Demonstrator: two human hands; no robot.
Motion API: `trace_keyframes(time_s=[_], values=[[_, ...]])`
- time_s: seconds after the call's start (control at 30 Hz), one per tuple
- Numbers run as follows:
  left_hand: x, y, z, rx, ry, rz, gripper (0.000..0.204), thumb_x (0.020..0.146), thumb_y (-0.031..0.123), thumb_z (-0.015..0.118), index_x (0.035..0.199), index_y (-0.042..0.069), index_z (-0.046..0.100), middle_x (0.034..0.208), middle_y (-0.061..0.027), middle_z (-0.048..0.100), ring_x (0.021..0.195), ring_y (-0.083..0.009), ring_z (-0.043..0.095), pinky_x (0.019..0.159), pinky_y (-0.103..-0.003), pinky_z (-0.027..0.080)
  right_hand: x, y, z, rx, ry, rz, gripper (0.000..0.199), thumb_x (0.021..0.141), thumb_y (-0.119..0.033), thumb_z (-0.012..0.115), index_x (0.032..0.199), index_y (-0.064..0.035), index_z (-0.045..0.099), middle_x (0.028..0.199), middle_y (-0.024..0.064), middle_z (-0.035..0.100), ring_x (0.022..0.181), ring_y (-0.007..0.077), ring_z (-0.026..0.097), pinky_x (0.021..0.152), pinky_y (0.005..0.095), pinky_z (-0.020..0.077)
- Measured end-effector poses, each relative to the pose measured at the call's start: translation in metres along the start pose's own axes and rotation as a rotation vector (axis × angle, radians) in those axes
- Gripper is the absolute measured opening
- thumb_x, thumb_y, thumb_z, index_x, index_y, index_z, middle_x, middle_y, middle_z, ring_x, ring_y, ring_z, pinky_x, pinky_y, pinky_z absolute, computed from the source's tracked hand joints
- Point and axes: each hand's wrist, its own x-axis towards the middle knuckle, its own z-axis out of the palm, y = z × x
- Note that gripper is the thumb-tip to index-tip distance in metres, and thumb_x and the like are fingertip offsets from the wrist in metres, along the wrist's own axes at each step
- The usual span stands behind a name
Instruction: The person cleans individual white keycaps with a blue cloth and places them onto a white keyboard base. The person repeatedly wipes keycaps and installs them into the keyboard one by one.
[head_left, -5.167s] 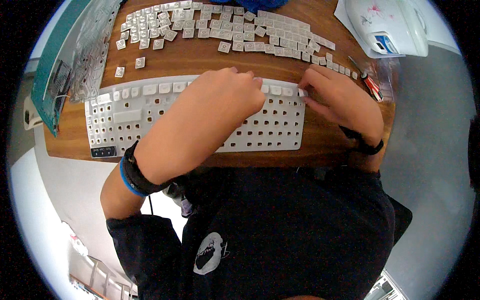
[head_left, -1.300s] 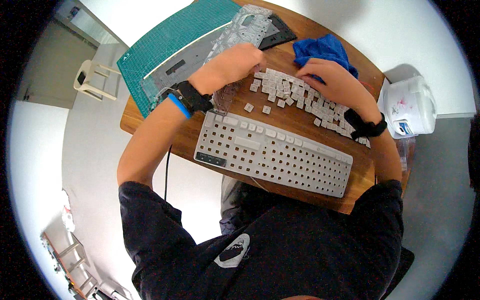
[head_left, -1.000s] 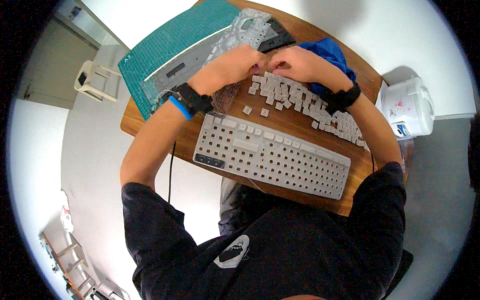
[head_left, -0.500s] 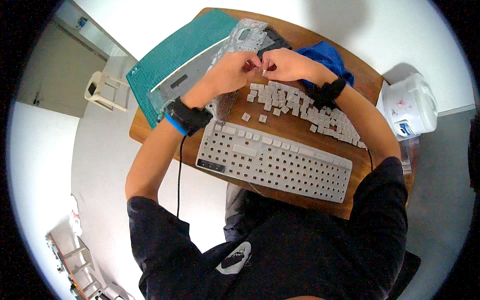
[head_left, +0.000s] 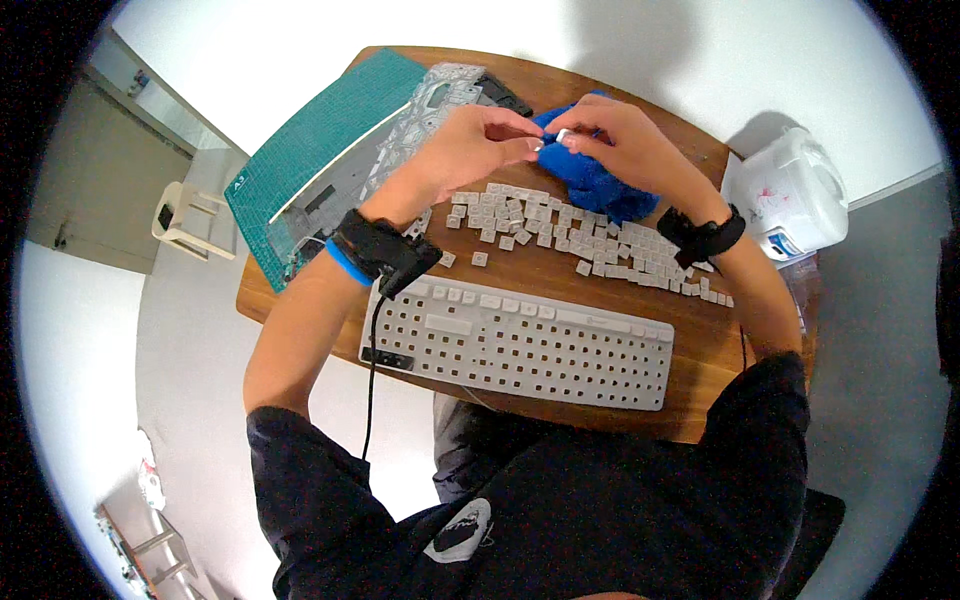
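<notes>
Keycap (head_left: 563, 136) pinched between right hand (head_left: 625, 145) fingers above blue cloth (head_left: 590, 180), left hand (head_left: 470, 150) fingertips touching.

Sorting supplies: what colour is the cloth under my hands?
The cloth is bright blue, clearest in the head view.

We cannot read the keycap (head_left: 563, 135) pinched between both hands; it is too small. The right hand (head_left: 620, 145) hides part of the blue cloth (head_left: 600, 185).
</notes>
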Motion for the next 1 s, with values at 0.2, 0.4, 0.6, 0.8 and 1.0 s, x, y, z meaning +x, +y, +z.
trace_keyframes(time_s=[0.2, 0.4, 0.6, 0.8, 1.0], values=[[0.019, -0.004, 0.019, 0.002, -0.098, 0.022, 0.028, 0.102, 0.014, 0.078, 0.127, 0.001, 0.078, 0.115, -0.0063, 0.081, 0.102, -0.012, 0.074, 0.088, -0.025, 0.057, -0.006, 0.0, 0.002, 0.019, -0.013, -0.056, 0.019, 0.099, -0.017, 0.076, 0.113, -0.0044, 0.072, 0.097, 0.0126, 0.079, 0.089, 0.0265, 0.078, 0.08, 0.0362, 0.0595], [0.017, -0.01, 0.012, 0.048, 0.0, -0.067, 0.027, 0.102, 0.016, 0.079, 0.125, 0.001, 0.079, 0.114, -0.0062, 0.081, 0.104, -0.0114, 0.073, 0.089, -0.026, 0.057, -0.002, 0.017, 0.014, 0.099, -0.012, -0.035, 0.02, 0.097, -0.015, 0.078, 0.11, -0.0043, 0.068, 0.096, 0.0146, 0.077, 0.088, 0.0293, 0.077, 0.076, 0.0394, 0.0594], [-0.004, -0.017, -0.017, 0.12, 0.081, -0.076, 0.026, 0.104, 0.014, 0.076, 0.126, 0.0, 0.075, 0.116, -0.0084, 0.08, 0.105, -0.0136, 0.074, 0.092, -0.028, 0.058, 0.03, 0.055, 0.04, -0.016, -0.29, -0.144, 0.016, 0.093, -0.014, 0.08, 0.102, -0.0037, 0.071, 0.091, 0.0147, 0.074, 0.086, 0.031, 0.076, 0.075, 0.0434, 0.0598], [-0.021, -0.019, -0.032, 0.137, 0.141, -0.097, 0.028, 0.101, 0.017, 0.081, 0.122, 0.001, 0.072, 0.111, -0.0077, 0.079, 0.105, -0.0127, 0.073, 0.09, -0.027, 0.057, 0.062, 0.053, 0.061, -0.186, -0.518, 0.0, 0.02, 0.091, -0.017, 0.081, 0.102, -0.0016, 0.074, 0.097, 0.016, 0.078, 0.089, 0.035, 0.076, 0.078, 0.0469, 0.0598], [-0.033, -0.014, -0.038, 0.176, 0.164, -0.127, 0.025, 0.1, 0.015, 0.081, 0.12, 0.002, 0.074, 0.107, -0.0049, 0.079, 0.101, -0.0113, 0.073, 0.087, -0.027, 0.056, 0.071, 0.054, 0.049, -0.242, -0.566, -0.045, 0.02, 0.099, -0.017, 0.077, 0.111, -0.0004, 0.075, 0.111, 0.0164, 0.075, 0.106, 0.034, 0.072, 0.092, 0.0436, 0.0574]])
